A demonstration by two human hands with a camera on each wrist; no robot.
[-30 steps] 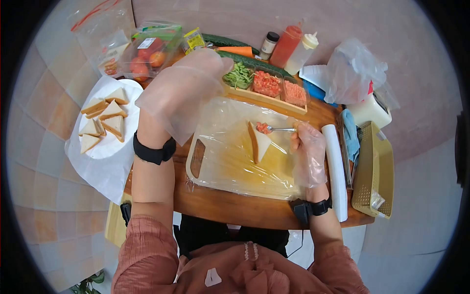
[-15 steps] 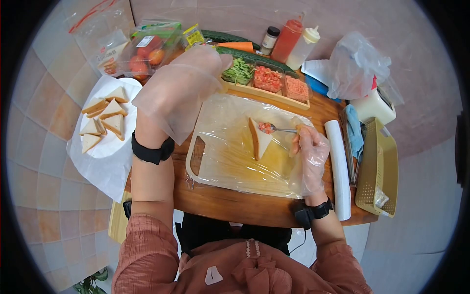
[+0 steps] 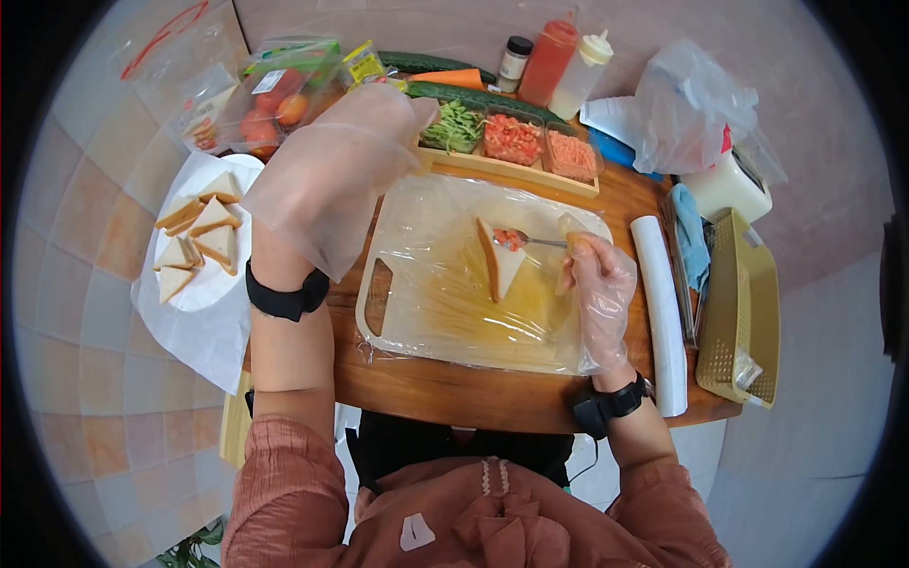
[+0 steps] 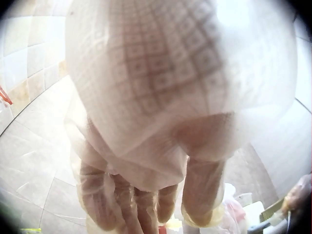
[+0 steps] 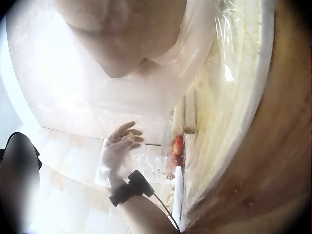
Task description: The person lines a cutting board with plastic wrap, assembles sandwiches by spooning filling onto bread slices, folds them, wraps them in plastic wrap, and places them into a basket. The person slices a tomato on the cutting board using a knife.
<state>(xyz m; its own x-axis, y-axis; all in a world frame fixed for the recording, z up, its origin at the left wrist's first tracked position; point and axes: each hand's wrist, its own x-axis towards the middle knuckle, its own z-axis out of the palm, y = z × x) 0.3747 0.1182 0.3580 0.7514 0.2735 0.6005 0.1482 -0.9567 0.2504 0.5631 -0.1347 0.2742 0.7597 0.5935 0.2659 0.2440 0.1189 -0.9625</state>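
In the head view, we see our left hand [image 3: 331, 161] in a clear plastic glove, raised near the left edge of a pale cutting board [image 3: 417, 327] wrapped in clear film; this view does not show its fingers clearly. Our right hand [image 3: 601, 289], gloved too, pinches the handle of a slim metal spoon [image 3: 545, 242] between its fingers. The spoon's bowl holds diced red food [image 3: 509, 239] at the far end of a white bread triangle [image 3: 507, 270] with a brown crust, which lies on the board; we cannot tell whether bowl and bread touch. Beyond the board, on the brown wooden counter [image 3: 454, 386], stands a long wooden tray [image 3: 507, 172] of green, red and orange cut food. More bread triangles lie on a round white plate [image 3: 202, 295] at the left.

In the left wrist view, our left hand's fingers hang loosely apart, released, and grasp nothing that we can see.

In the right wrist view, the near glove is blurred and its grasp cannot be made out; farther off, the left hand shows loosely bent fingers.
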